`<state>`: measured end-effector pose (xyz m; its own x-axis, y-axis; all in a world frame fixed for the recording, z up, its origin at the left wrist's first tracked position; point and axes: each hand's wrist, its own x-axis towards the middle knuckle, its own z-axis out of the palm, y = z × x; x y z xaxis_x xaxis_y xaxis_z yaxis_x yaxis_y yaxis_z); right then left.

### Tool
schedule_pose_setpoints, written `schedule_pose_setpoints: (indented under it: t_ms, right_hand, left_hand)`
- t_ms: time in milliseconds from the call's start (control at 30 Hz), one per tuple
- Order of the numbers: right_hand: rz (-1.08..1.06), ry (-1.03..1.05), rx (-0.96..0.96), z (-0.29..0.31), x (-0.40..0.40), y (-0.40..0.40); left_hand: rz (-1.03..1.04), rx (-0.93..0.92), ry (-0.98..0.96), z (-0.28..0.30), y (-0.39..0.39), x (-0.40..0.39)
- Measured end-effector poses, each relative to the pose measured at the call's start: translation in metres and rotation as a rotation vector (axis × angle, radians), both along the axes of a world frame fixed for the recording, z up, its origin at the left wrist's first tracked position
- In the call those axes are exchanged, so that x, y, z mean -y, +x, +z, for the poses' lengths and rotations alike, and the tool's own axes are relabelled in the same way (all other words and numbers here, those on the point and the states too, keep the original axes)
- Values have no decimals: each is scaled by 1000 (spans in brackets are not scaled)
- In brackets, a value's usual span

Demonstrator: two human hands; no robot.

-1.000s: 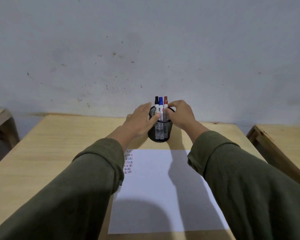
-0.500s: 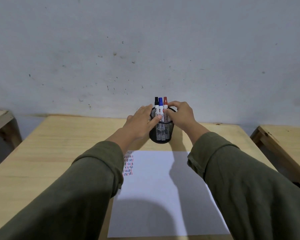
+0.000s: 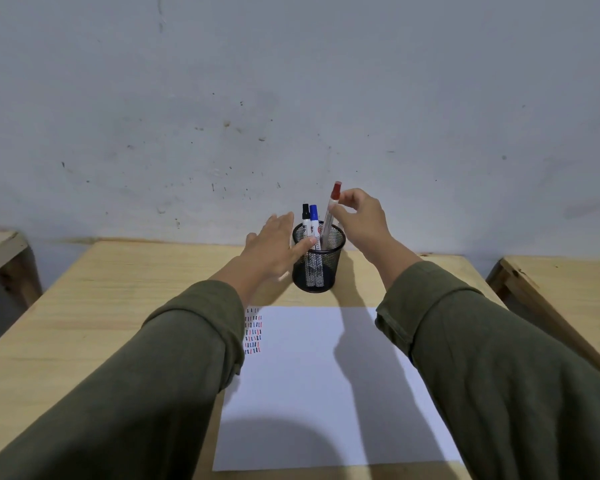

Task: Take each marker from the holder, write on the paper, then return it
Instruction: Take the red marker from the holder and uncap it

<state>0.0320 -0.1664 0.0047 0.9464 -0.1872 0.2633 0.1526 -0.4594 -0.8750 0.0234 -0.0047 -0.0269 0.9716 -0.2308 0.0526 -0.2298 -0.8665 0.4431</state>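
Right hand [image 3: 360, 220] pinches the red-capped white marker [image 3: 329, 216] just below its cap; marker tilted, raised high, lower end inside the black wire-mesh cylindrical holder [image 3: 318, 259]. Left hand [image 3: 274, 249], fingers spread, rests against the holder's left wall. Black-capped marker [image 3: 305, 221] and blue-capped marker [image 3: 314, 223] stand upright inside. White paper sheet [image 3: 326, 382] lies near the holder on the pale wooden table [image 3: 118, 306]; bare wood flanks both sides.

Just right of the left hand [image 3: 271, 247] stands a round black holder of fine wire mesh [image 3: 318, 261], matt and see-through. The red-capped marker [image 3: 329, 216] pinched by the right hand [image 3: 362, 220] has a smooth, faintly glossy white plastic barrel. Below both hands lies a smooth matt white sheet of paper [image 3: 326, 375] on the pale, grained wooden surface [image 3: 118, 299]. The olive sleeves [image 3: 174, 368] look like soft matt cloth.
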Motion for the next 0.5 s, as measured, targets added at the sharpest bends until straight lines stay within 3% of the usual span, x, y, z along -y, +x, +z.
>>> schedule_pose_setpoints:
  t_ms: [267, 500]
  right_hand:
    - [50, 39, 103, 33, -5, -27]
    - [182, 24, 162, 51, -21, -69]
  left_hand:
    - [30, 461, -291, 56, -18, 0]
    - [-67, 512, -375, 100, -56, 2]
